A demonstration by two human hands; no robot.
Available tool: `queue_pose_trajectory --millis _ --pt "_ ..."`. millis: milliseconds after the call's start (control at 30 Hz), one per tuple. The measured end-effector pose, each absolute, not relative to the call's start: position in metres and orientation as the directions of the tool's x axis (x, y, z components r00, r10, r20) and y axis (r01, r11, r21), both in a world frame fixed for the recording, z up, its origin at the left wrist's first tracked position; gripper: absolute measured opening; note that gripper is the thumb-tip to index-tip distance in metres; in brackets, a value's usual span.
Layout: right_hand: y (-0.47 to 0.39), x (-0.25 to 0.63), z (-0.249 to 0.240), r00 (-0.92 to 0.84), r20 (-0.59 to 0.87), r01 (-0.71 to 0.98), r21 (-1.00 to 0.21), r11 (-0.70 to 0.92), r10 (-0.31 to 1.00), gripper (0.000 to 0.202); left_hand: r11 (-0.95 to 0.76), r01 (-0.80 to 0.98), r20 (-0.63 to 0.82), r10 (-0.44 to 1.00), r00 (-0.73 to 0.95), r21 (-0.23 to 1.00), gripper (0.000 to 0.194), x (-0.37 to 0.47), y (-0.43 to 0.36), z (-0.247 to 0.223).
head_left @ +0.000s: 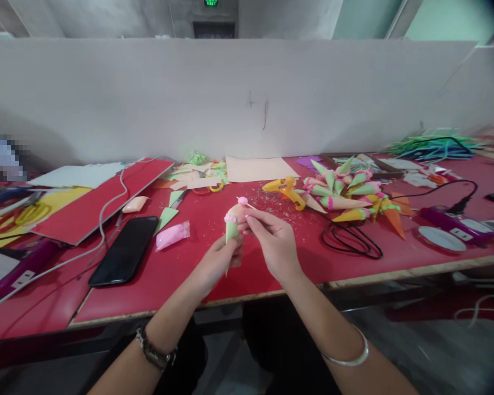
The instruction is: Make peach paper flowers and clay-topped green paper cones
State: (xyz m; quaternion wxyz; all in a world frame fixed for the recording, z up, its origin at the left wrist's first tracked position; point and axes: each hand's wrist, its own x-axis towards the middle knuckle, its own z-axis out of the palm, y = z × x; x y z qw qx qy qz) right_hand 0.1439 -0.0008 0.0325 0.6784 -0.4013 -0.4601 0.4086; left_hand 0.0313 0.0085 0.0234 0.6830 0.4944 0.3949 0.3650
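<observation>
My left hand (224, 252) is closed around a small green paper ice-cream cone (231, 230), held upright above the table with its tip pointing down. A peach clay scoop (234, 211) fills its mouth, edged by small pink clay balls, with a bright pink ball (242, 201) on top. At the scoop's right side, my right hand (274, 236) pinches thumb and finger together. What looks like a thin pale stick (250, 206) shows at these fingertips; its other end is hidden. A pink clay packet (173, 236) lies left of my hands.
On the red table (247, 280) lie a black phone (125, 249), a yellow glue gun (286, 191), a pile of paper cones (346, 189) and a looped black cable (349, 244). Paper scraps (195, 175) and scissors (22, 214) are farther left. A grey partition (189, 99) stands behind.
</observation>
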Motion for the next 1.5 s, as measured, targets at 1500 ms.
queue_pose_trajectory --millis 1500 --pt "0.003 0.146 0.024 0.093 0.474 0.291 -0.854 0.431 0.875 0.012 0.491 -0.585 -0.371 0.871 0.322 0.645 0.018 0.028 0.017 0.034"
